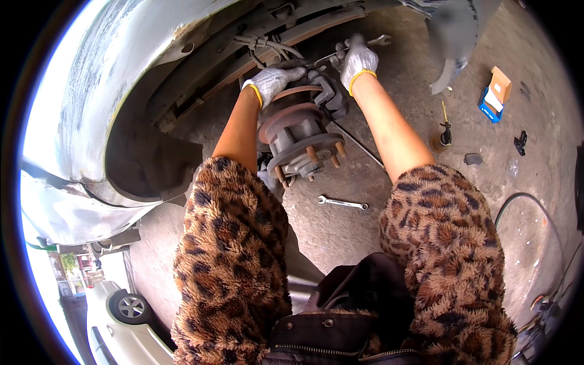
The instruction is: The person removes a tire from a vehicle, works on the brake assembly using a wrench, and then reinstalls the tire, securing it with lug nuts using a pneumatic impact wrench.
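Both hands wear white knit gloves with yellow cuffs. My right hand (359, 64) is closed around a wrench (383, 40); one jaw sticks out past the fingers and the shaft runs left toward the brake. My left hand (269, 83) lies at the top of the brake assembly, fingers bent toward the caliper; what they grip is hidden. Between the hands sits the dark brake caliper (330, 96), over a rust-brown brake disc (289, 121). Below it, the wheel hub (304, 152) carries several bare studs. A combination wrench (344, 202) lies on the floor in front of the hub.
The car's fender (121, 73) arches over at the left. A long thin rod (359, 145) slants beside the hub. On the right floor are an open blue box (491, 106), a bottle (441, 139), a brake pad (472, 159) and a hose (529, 196). Another car (118, 316) stands at lower left.
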A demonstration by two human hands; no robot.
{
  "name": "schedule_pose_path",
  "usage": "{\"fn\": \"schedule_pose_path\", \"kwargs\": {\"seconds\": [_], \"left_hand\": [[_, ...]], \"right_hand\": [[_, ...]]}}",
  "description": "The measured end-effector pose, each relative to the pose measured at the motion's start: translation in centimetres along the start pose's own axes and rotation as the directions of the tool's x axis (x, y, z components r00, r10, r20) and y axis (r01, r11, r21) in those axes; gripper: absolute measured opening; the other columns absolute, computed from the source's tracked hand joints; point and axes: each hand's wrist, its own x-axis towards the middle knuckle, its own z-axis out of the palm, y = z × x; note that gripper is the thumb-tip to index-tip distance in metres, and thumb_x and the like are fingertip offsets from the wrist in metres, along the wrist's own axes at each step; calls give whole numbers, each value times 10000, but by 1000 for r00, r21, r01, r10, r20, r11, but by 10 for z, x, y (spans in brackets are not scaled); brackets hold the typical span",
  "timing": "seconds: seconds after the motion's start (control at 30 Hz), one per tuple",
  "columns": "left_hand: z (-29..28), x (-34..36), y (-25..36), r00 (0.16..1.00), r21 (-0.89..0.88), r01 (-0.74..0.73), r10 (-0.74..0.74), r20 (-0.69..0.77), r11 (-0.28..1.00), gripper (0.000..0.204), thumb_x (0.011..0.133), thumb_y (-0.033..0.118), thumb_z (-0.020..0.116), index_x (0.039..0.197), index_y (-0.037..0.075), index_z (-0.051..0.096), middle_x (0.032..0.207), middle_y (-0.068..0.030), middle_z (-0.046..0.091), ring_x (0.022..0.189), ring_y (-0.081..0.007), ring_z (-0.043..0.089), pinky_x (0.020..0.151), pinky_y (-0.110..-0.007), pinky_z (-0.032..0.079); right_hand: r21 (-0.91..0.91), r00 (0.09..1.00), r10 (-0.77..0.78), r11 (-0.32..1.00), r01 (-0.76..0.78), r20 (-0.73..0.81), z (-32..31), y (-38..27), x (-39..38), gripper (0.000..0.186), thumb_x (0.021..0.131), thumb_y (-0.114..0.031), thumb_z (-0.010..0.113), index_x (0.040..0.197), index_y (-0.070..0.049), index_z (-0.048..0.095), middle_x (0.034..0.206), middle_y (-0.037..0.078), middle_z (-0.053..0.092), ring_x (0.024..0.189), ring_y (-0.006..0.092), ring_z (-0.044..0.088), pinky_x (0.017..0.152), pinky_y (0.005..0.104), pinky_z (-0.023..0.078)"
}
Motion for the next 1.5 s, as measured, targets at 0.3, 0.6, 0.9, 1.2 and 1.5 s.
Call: {"fn": "schedule_pose_path", "kwargs": {"seconds": [0.3,0.6,0.9,1.2,1.5], "left_hand": [[1,-10,14,997,-51,71,-71,1,996,495,871,414,545,1246,91,546,1229,-111,573,1151,-250,500,975,-300,356],[-9,32,-51,943,389,-315,332,25,866,396,949,311,333,1178,79,558,1090,-113,630,1014,-248,572,887,-329,447],[-12,23,-29,980,669,-195,170,104,717,298,934,171,421,1130,45,607,1118,-125,624,1022,-220,564,899,-310,439],[1,-3,2,998,-43,-5,2,-70,999,458,874,380,588,1224,86,570,1138,-77,617,1011,-171,554,882,-291,422],[1,2,-2,999,-84,-23,20,-34,996,534,863,413,563,1265,64,522,1254,-129,552,1169,-244,492,982,-303,350]], "right_hand": [[-215,962,-257,938,271,94,20,2,-21,165,857,-234,515,839,-70,523,659,59,597,471,132,505,442,287,441],[-697,612,-465,-16,717,640,64,43,-79,250,853,-298,542,881,-52,574,797,200,628,764,374,613,674,464,491],[-524,525,-476,147,839,706,51,33,-69,257,861,-284,558,831,-29,572,765,244,595,750,431,568,658,478,457],[87,984,89,991,-103,152,10,-1,-3,174,916,-241,534,855,-79,544,698,52,553,563,151,538,569,351,506],[201,975,198,956,-215,102,-20,20,21,218,947,-302,481,826,-124,509,765,27,553,652,158,567,625,373,490]]}}
